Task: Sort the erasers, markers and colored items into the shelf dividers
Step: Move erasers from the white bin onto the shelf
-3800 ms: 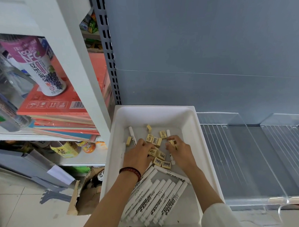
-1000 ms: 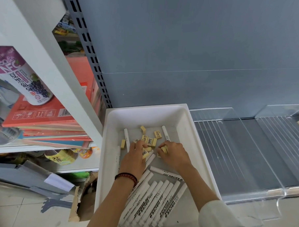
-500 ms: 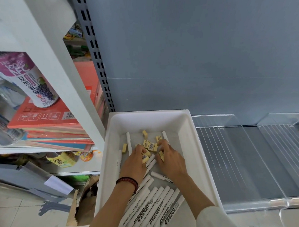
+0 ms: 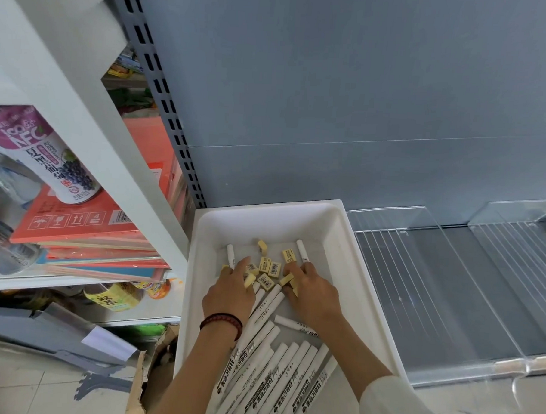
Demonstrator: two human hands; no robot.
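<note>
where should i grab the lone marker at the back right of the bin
Pinch the marker across its barrel near the far end, coming straight down from above: it lies flat on the bin floor, and an eraser sits close on its left nearer you.

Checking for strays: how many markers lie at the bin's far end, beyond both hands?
2: left marker beside the left hand, right marker just past the right hand. Hands may hide more.
</note>
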